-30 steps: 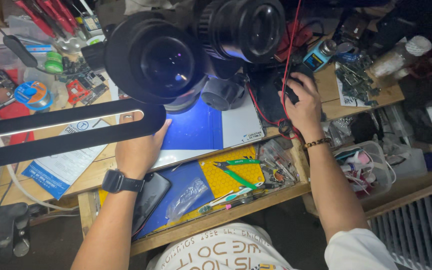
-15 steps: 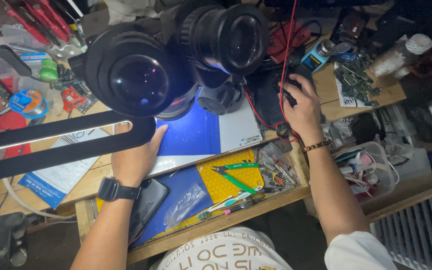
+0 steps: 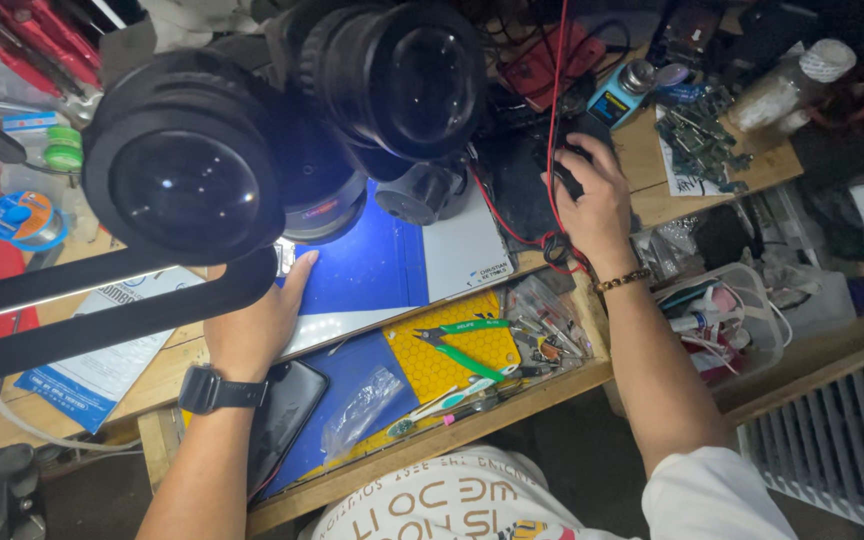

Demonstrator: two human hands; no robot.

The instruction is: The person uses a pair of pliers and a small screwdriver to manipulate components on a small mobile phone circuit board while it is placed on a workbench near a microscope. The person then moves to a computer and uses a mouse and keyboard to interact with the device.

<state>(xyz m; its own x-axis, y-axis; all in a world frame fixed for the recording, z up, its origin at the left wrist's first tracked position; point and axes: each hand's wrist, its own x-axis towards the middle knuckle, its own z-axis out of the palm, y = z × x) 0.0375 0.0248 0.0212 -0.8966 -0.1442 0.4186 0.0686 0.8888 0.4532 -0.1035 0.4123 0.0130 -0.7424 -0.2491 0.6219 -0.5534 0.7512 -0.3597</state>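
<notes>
- Cluttered wooden workbench [image 3: 687, 190], seen from above; its near edge carries an open drawer [image 3: 432, 440], and dark floor lies below that.
- Blue work mat [image 3: 372, 270], the landmark here: one, flat at bench centre, its white right margin bare.
- Microscope eyepieces [image 3: 187, 185]: two, large and black, hanging above the mat's upper left and hiding much of it.
- Left hand [image 3: 252, 325]: one, palm down at the mat's left edge, fingers extended and gripping nothing; a black wristwatch [image 3: 214, 390] sits on the wrist.
- Right hand [image 3: 592, 205]: one, right of the mat, fingers curled over a small black device [image 3: 577, 135]; how firmly it grips cannot be told.
- Red wires [image 3: 555, 90]: two or so, running past that hand.
- Green-handled pliers [image 3: 467, 345]: one, on a yellow pad [image 3: 452, 365] below the mat.
- Black phone [image 3: 287, 410]: one, just below the left wrist.
</notes>
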